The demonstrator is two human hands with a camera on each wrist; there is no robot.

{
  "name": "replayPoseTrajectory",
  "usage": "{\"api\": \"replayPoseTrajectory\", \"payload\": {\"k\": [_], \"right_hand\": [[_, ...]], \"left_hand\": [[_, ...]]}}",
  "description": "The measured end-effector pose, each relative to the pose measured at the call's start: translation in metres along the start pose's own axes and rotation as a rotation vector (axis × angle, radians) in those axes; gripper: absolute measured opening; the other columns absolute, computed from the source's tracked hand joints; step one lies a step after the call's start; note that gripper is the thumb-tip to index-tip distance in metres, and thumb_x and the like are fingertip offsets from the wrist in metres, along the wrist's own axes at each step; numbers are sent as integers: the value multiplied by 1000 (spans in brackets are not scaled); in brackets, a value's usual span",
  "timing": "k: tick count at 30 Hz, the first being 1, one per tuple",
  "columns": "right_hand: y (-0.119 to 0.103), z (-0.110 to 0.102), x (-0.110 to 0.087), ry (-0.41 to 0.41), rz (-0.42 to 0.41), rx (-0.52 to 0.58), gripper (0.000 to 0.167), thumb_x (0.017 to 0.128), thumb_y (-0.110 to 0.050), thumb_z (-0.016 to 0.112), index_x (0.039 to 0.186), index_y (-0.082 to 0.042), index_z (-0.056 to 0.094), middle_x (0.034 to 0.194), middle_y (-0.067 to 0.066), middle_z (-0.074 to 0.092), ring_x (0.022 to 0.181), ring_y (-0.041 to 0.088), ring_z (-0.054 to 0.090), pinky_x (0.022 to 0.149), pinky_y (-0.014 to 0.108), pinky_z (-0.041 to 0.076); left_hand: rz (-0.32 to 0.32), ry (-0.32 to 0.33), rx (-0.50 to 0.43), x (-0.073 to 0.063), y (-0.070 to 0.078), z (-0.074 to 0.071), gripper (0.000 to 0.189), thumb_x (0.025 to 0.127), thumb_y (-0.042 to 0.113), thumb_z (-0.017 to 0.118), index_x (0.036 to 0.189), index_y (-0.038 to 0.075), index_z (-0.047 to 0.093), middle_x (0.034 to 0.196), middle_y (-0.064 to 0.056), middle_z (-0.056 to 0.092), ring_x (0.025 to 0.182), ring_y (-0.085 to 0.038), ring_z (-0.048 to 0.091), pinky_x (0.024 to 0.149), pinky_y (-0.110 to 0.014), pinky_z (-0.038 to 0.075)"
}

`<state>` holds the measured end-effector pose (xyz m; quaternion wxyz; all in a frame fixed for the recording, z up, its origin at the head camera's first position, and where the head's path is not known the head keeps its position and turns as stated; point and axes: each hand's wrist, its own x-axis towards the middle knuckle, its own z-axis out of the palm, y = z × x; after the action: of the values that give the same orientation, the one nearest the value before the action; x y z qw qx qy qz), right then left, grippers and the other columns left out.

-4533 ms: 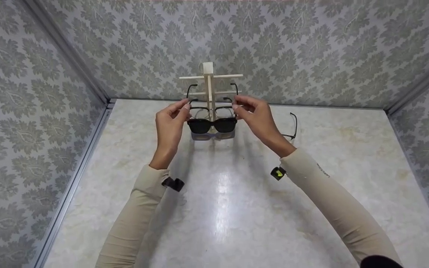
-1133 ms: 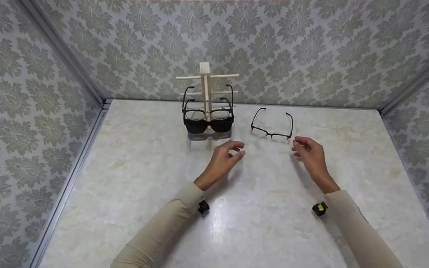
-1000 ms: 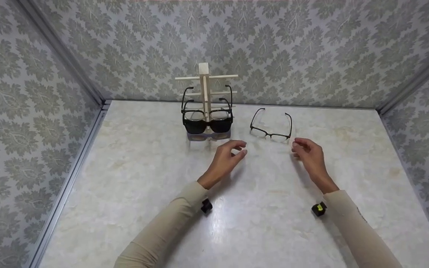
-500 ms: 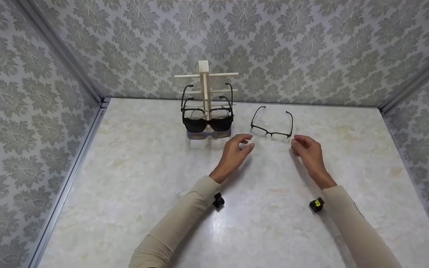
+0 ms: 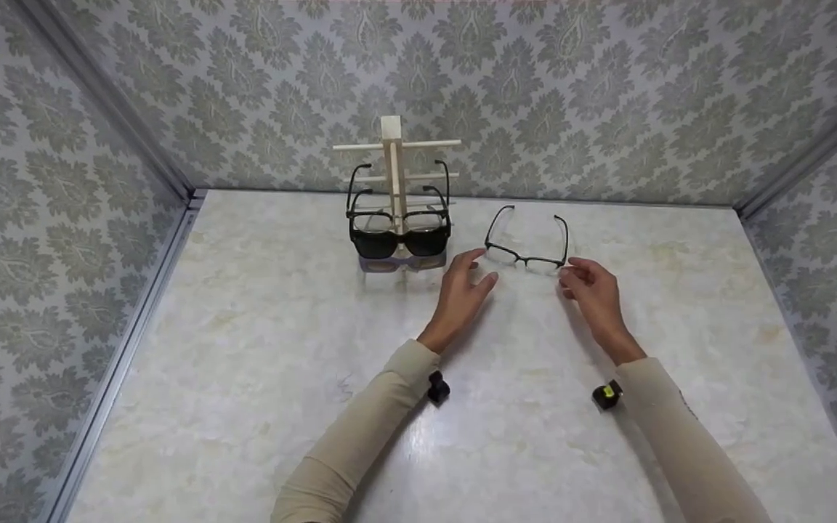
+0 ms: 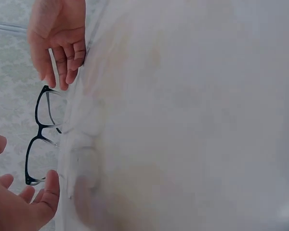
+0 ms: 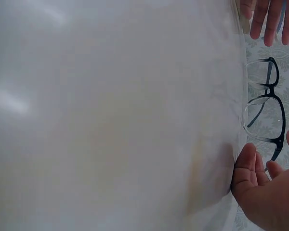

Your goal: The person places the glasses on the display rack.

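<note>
A pair of eyeglasses (image 5: 525, 259) with a dark upper frame and clear lower rims rests on the table, temples pointing toward the back wall. At its left corner is my left hand (image 5: 460, 290), thumb and fingers spread apart. My right hand (image 5: 593, 290) is at the other corner, its fingers loosely bent. In the left wrist view the glasses (image 6: 38, 127) stand between both hands, and my left fingers (image 6: 50, 195) are close to the near corner. The right wrist view has my right hand (image 7: 260, 187) beside the frame, with no clear grip on it.
Left of the glasses a wooden display stand (image 5: 391, 131) holds black-rimmed glasses, dark sunglasses (image 5: 400, 244) and a bluish-framed pair (image 5: 402, 264). Its top bar carries nothing. Patterned walls (image 5: 418, 73) enclose the marbled table (image 5: 259, 327).
Both hands have left the stand, where they held black-rimmed glasses that now hang there. Lately the left hand has moved right and forward to the glasses on the table; the right has shifted slightly closer.
</note>
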<state>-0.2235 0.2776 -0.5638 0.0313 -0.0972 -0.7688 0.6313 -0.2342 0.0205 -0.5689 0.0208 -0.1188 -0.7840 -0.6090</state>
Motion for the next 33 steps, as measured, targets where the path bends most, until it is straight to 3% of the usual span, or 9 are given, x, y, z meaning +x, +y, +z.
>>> {"api": "replayPoseTrajectory", "payload": {"k": [5,10,15,21,26,33], "right_hand": [[1,4,1,13,11,16,46,110,-15,69,150,7,60,121,11,71,99,10,71,84,22,62],[2,7,1,20,44,20,46,111,-16,68,151,6,59,126,16,70,102,10,70,87,22,61],[2,10,1,24,60,0,47,112,-18,67,153,4,58,131,19,69,108,14,69,92,24,61],[3,12,2,46,44,13,47,112,-18,68,153,3,58,127,18,70,109,17,70,90,23,61],[3,14,3,52,31,20,47,112,-18,68,153,2,59,127,18,70,108,16,70,89,22,60],[3,10,6,48,1,23,46,112,-15,66,154,3,58,131,26,72,105,16,73,85,23,61]], "left_hand": [[23,35,11,5,-11,2,51,107,19,70,152,-1,59,151,-20,60,133,-35,62,105,-42,57],[23,63,-34,9,-17,0,49,106,15,69,149,-5,60,148,-24,63,133,-38,65,112,-43,54],[-38,38,-100,13,-12,-2,50,107,9,69,152,-6,57,151,-26,62,139,-41,62,117,-45,51],[-87,12,-90,21,-10,2,52,108,12,68,157,-1,55,152,-22,63,140,-36,61,116,-42,51],[-95,-16,-88,23,-7,5,55,109,15,68,160,0,52,152,-23,62,140,-37,60,116,-42,50],[-67,15,-75,23,-6,8,50,108,12,69,155,-4,57,147,-25,65,134,-38,65,114,-42,53]]}}
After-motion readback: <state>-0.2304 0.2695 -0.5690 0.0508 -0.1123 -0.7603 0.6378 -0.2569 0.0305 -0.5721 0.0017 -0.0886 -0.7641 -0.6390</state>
